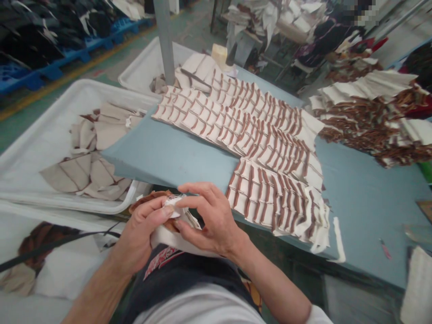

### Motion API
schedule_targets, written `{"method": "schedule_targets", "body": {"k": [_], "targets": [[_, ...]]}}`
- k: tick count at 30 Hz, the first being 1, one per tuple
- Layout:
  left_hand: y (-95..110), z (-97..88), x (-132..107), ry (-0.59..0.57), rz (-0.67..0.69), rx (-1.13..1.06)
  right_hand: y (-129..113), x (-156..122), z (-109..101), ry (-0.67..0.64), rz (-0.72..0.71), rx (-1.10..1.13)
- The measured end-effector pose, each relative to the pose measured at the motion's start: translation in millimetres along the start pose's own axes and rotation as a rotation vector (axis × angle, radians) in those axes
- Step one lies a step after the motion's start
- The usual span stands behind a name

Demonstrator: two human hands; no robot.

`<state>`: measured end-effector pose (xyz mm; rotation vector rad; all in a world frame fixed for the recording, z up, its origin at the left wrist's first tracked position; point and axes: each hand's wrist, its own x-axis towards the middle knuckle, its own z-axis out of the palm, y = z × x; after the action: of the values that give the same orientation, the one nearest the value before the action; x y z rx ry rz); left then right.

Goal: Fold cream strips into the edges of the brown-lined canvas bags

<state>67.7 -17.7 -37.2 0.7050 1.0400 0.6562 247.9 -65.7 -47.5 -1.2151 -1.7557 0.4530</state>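
Note:
In front of my body, my left hand [150,220] is closed on a white and brown fabric piece [173,209], thumb on top. Loose threads stick up along the fabric's frayed edge. My right hand [211,218] is curled round the other side of this piece, index finger and thumb against it. Part of the piece hangs below the hands, and its lower end is partly hidden. Beyond the hands, rows of overlapping white pieces with brown edges [251,193] lie on the blue table [148,150].
White plastic tubs [84,85] with beige fabric pieces stand at the left. A grey post [164,42] rises behind the table. Stacked white and brown pieces [371,117] sit at the right. A small pink-handled tool [384,248] lies near the right edge. Another person [324,40] is behind.

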Motion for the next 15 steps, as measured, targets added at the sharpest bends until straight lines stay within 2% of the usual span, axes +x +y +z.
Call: {"method": "schedule_targets", "body": {"k": [9,15], "targets": [[-14,-13.4,6,-0.039,0.103,0.085,11,1,21,0.135,-0.148,-0.248],[-17,-11.3,10,-0.056,0.077,0.077,29,-3,29,0.146,-0.246,-0.284]]}}
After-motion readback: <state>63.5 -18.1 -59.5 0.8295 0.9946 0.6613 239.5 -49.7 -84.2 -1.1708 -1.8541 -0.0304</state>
